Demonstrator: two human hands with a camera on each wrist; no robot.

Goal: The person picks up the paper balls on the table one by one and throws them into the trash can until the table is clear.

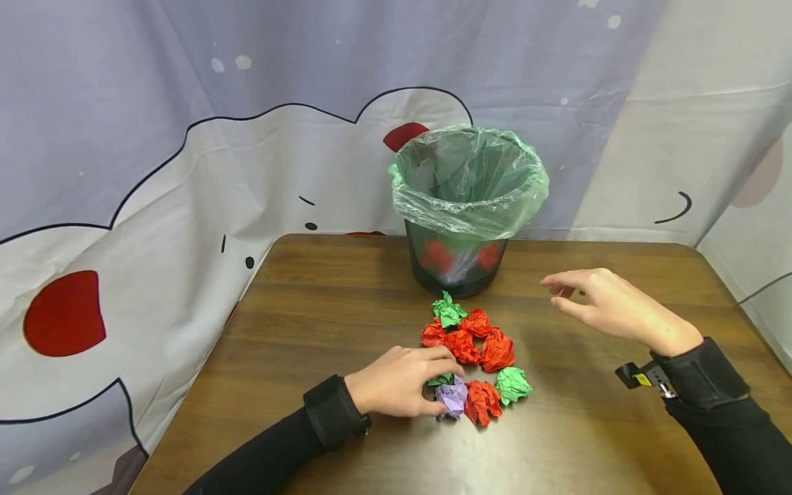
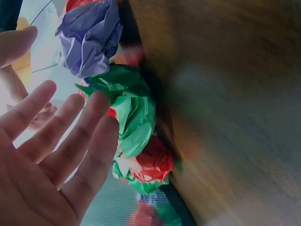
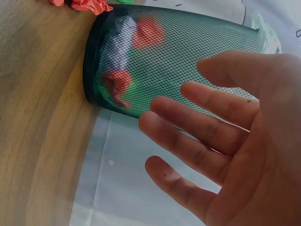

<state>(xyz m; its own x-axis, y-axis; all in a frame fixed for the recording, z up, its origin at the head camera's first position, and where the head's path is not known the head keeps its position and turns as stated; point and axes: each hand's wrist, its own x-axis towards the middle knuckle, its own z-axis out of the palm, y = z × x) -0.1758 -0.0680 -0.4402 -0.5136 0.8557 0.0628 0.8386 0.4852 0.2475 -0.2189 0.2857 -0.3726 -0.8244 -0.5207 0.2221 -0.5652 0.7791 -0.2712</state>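
My left hand hovers at the near left of a cluster of crumpled paper balls, its thumb and fingers spread around the purple paper ball. In the left wrist view a gap shows between the thumb and that purple ball, and the fingertips lie over a green paper ball. A red paper ball and a light green one sit just right of the purple one. My right hand is raised over the table's right side, holding nothing, fingers loosely extended.
Behind the cluster stands a black mesh wastebasket with a green plastic bag over its rim. Red paper shows through its mesh. Several red balls and a green ball lie near its base on the wooden table. A printed curtain hangs behind.
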